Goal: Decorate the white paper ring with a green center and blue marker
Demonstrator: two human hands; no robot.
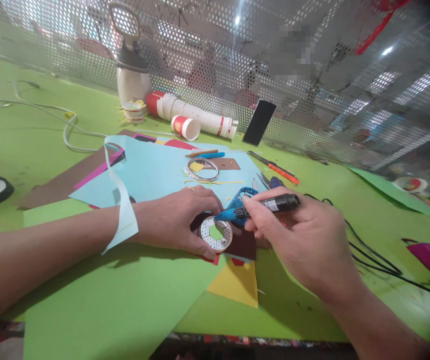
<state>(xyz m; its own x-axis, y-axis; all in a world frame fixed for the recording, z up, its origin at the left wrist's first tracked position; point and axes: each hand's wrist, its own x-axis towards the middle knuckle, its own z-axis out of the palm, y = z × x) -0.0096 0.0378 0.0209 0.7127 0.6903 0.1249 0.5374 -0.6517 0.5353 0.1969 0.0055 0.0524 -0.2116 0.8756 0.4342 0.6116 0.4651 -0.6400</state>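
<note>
My left hand point(179, 217) curves around a small round white disc point(207, 240), thumb at its near edge and fingers at the far side. Lines divide the disc's ring into sections with blue dots, around a green middle. In my right hand point(305, 240) is a marker pen point(239, 212), black-bodied with a blue front end. Its tip meets or hovers just over the disc's upper rim; I cannot tell which. Dark brown paper point(243, 242) lies beneath the disc. Behind the marker is a blue round object point(245, 192), partly hidden.
Green paper point(117, 295) and light blue paper point(154, 170) cover the middle. Further back are a tape ring point(203, 170), stacked paper cups point(195, 115), a white bottle point(134, 82) and a phone point(259, 122). An orange-handled tool point(282, 172) and black cable point(372, 260) lie right.
</note>
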